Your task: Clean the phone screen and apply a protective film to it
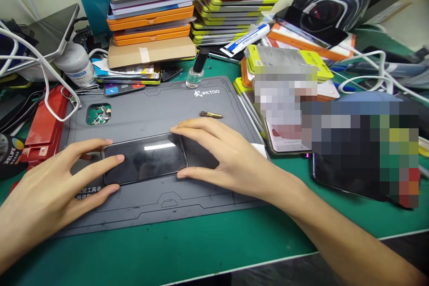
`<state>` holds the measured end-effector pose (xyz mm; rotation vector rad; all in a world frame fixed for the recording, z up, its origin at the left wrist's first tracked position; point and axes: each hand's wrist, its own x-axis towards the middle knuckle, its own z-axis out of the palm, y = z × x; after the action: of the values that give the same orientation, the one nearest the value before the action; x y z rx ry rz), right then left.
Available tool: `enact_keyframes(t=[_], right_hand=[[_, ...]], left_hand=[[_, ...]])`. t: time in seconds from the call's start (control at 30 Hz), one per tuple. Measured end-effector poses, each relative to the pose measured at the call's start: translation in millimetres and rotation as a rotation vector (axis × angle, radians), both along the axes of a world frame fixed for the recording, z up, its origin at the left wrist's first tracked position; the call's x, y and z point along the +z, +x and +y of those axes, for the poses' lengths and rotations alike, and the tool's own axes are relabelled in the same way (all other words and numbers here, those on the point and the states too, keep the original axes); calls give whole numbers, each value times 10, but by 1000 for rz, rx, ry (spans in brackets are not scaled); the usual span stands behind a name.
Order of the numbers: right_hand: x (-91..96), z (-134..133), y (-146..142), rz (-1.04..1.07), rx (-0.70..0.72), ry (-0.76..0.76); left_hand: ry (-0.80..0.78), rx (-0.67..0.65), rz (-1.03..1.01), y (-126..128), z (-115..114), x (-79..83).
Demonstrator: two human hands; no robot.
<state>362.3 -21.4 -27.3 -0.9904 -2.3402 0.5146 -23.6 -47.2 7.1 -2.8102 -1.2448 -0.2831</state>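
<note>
A black smartphone [150, 158] lies screen up on the grey work mat [214, 201], a bright strip of light reflected in its glass. Its left end is held by my left hand [63, 176]: the thumb is at the near edge, one finger rests on the screen and another reaches the far edge. At the other end, my right hand [221, 156] spans the phone's short side, thumb at the near corner and fingertips at the far corner. Beyond the phone lies a small brass-handled brush [211, 115]. A mat recess [98, 114] at the left holds small metal parts.
A clear bottle with a black cap [195, 73] stands at the mat's far edge. Behind it rise stacks of orange boxes [150, 24] and yellow-grey boxes [234, 18]. A white jar [76, 65] and red tool [47, 118] stand left; a lit phone [288, 145] lies right.
</note>
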Motion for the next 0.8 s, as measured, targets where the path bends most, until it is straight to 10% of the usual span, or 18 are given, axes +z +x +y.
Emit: enact_keyframes(t=[0.8], right_hand=[[43,24,15,76,16,153]], left_hand=[[-23,57,-138,68,-58,98]])
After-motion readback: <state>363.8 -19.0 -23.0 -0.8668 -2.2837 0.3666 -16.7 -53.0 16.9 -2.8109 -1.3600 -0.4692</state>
